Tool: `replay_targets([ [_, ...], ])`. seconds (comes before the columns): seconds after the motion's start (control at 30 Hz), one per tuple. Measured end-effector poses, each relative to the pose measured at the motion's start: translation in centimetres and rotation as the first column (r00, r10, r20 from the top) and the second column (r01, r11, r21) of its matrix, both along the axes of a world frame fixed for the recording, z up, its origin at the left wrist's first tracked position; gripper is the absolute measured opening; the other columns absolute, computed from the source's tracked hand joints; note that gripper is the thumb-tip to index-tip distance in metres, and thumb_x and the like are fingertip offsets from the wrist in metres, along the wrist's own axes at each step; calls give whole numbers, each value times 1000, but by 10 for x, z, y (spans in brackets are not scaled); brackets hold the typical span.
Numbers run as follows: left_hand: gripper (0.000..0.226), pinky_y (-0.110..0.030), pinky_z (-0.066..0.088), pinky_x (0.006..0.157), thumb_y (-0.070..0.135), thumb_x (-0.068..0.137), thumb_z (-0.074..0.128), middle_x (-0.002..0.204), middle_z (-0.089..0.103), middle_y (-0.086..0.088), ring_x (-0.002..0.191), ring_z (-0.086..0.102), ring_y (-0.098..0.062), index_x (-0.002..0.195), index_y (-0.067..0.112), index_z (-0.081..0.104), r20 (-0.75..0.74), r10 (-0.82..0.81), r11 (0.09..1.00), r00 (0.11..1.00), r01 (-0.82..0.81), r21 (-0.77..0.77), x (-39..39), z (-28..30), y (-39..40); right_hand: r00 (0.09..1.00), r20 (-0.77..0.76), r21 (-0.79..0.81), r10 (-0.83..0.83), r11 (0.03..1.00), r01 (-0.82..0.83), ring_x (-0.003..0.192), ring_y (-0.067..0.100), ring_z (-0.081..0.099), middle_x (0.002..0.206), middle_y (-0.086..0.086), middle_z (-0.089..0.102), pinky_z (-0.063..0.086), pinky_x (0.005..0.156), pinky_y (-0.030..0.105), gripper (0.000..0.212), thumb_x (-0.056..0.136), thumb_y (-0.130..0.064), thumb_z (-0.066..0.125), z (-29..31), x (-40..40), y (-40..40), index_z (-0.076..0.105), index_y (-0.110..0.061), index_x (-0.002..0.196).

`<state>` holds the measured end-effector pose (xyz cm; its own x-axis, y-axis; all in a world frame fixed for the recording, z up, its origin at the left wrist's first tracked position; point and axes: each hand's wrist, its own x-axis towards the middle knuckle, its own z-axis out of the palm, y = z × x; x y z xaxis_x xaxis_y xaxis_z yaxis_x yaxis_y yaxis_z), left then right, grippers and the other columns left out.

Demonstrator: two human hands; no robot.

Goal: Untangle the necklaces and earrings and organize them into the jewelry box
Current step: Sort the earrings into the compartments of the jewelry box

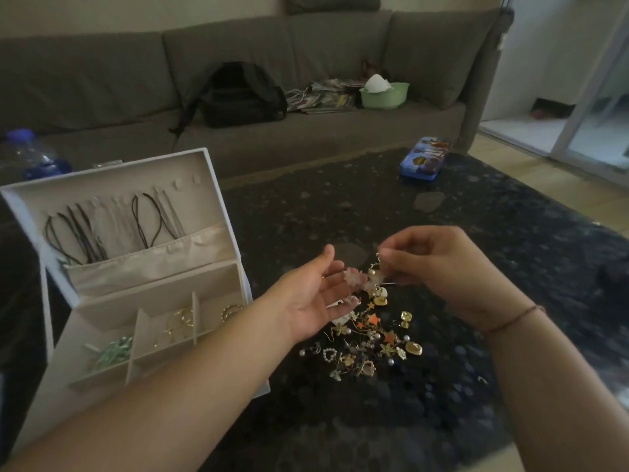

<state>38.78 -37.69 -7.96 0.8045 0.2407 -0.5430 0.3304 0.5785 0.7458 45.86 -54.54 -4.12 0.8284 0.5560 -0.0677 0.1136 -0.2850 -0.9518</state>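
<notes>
- Behind the dark speckled table: a grey sofa carrying a black backpack, a heap of magazines and a green basin with something white in it.
- At the table's far right edge: a blue tin. At far left, behind the box: a clear bottle with a blue cap.
- Nothing lying between the hands and the earring pile; left forearm crossing over the box's front right corner and hiding part of it.
- Left hand: palm up, fingers loosely spread and relaxed, held just above the table beside the pile; a pale pink flower earring sits at its fingertips, though whether resting on them or hanging free cannot be told.
- Right hand: raised opposite the left, thumb and forefinger pinched on the hook of a gold dangling earring, remaining fingers curled; a thin brown cord around the wrist.
- Earring pile: on the table directly under both hands, a loose tangle of gold pieces, orange stars, pearls, flowers and a small beaded heart.
- Jewelry box: white, open, standing at the table's left; black cord necklaces hung inside the upright lid above a fabric pocket; tray compartments holding pale green pieces, gold earrings and a gold hoop.
</notes>
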Motion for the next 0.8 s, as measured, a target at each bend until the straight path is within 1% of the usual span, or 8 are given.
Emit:
replay_targets([
  [0.1, 33, -44, 50, 96, 34, 97, 58, 83, 73, -6, 75, 71, -18, 117, 8, 63, 50, -87, 995, 995, 85, 46, -7, 2, 5, 991, -49, 69, 122, 991, -118, 70, 17, 69, 76, 7, 74, 58, 69, 30, 2, 85, -10, 70, 10, -12, 8, 72, -10, 86],
  [0.17, 42, -42, 48, 96, 31, 94, 59, 92, 70, -8, 88, 66, -22, 127, 6, 61, 118, -153, 987, 981, 145, 67, -14, 4, 6, 986, -45, 69, 159, 985, -156, 63, 12, 65, 73, 6, 72, 53, 56, 22, 2, 85, -10, 70, 13, -19, 16, 71, -10, 86],
  [0.3, 40, -38, 51, 92, 36, 91, 57, 106, 69, -15, 107, 66, -29, 120, 9, 66, 213, -223, 970, 951, 196, 141, -27, 7, 8, 996, 33, 15, 86, 996, -87, 56, 5, 63, 72, 2, 73, 46, 50, 13, 2, 83, -15, 74, 8, -23, 32, 73, -13, 84],
  [0.4, 36, -34, 56, 86, 34, 93, 57, 108, 70, -16, 100, 70, -25, 117, 9, 66, 248, -192, 977, 950, 161, 140, -37, 11, 12, 986, 159, -46, 41, 998, -34, 56, 3, 64, 70, -2, 73, 48, 52, 12, 5, 80, -22, 78, 5, -23, 39, 74, -20, 79],
  [0.47, 28, -33, 57, 85, 22, 94, 60, 111, 70, -19, 102, 69, -28, 118, 8, 66, 253, -176, 973, 951, 129, 192, -46, 13, 16, 984, 166, -43, 57, 998, -51, 53, 0, 61, 69, -3, 72, 45, 51, 11, 5, 79, -22, 78, 5, -25, 44, 74, -21, 77],
  [0.57, 24, -41, 54, 93, 6, 92, 63, 109, 72, -18, 102, 70, -29, 116, 7, 65, 225, -143, 955, 964, 74, 287, -62, 16, 24, 971, 204, -63, 122, 992, -112, 56, -1, 62, 68, -7, 71, 45, 51, 11, 4, 79, -22, 77, 5, -35, 56, 74, -24, 78],
  [0.67, 18, -37, 58, 81, 0, 89, 65, 94, 74, -11, 84, 73, -21, 104, 9, 67, 209, -48, 971, 977, -3, 238, -79, 20, 34, 974, 192, -50, 118, 993, -111, 51, -2, 58, 64, -9, 69, 42, 50, 15, 5, 83, -27, 73, 4, -45, 73, 74, -26, 78],
  [0.8, 19, -34, 60, 69, 3, 81, 67, 91, 74, -10, 78, 72, -18, 98, 11, 67, 241, 71, 981, 968, -111, 157, -118, 36, 73, 982, 158, -55, 106, 994, -99, 42, -2, 50, 53, -10, 63, 38, 51, 23, 9, 88, -28, 68, 1, -55, 88, 72, -25, 81],
])
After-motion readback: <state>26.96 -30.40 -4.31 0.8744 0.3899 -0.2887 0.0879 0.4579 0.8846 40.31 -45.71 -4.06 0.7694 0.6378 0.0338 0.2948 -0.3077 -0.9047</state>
